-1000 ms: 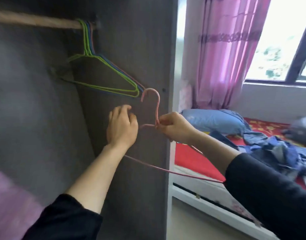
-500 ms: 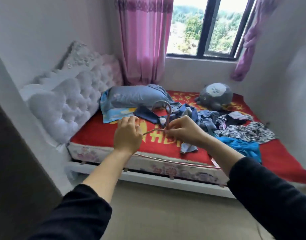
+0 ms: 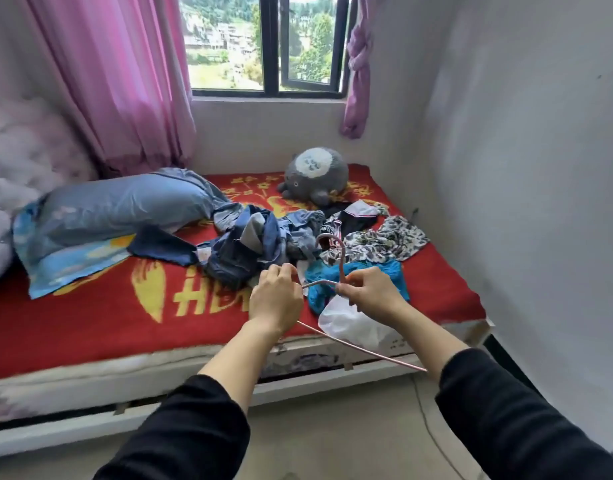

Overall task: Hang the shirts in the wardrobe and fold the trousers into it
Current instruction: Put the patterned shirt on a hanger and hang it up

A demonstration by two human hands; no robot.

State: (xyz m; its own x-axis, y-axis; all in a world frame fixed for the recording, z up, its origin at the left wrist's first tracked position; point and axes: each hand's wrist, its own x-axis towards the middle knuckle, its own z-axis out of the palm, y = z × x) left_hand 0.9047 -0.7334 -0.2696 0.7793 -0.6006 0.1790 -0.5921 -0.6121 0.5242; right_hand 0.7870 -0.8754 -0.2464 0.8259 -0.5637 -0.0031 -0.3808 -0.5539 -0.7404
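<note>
A thin pink wire hanger (image 3: 343, 341) is held out over the near edge of the bed. My right hand (image 3: 371, 291) pinches it at the neck below the hook. My left hand (image 3: 275, 296) grips its left shoulder. On the red bedspread (image 3: 107, 306) beyond lies a heap of clothes: dark blue denim garments (image 3: 242, 251), a bright blue piece (image 3: 364, 275), a black-and-white patterned piece (image 3: 384, 242), a dark garment with white trim (image 3: 353, 216) and a white piece (image 3: 346, 322) at the bed's edge. The wardrobe is out of view.
A blue pillow (image 3: 118, 206) lies at the bed's left, by a tufted headboard (image 3: 17, 161). A grey plush toy (image 3: 315, 174) sits at the back under the window (image 3: 267, 43). Pink curtains (image 3: 118, 81) hang left. A white wall (image 3: 523, 202) closes the right side. Bare floor (image 3: 333, 427) lies below.
The view has swung from the wardrobe and its hanging hangers round to the bed and nearer to the clothes. Both hands have kept hold of the pink hanger throughout.
</note>
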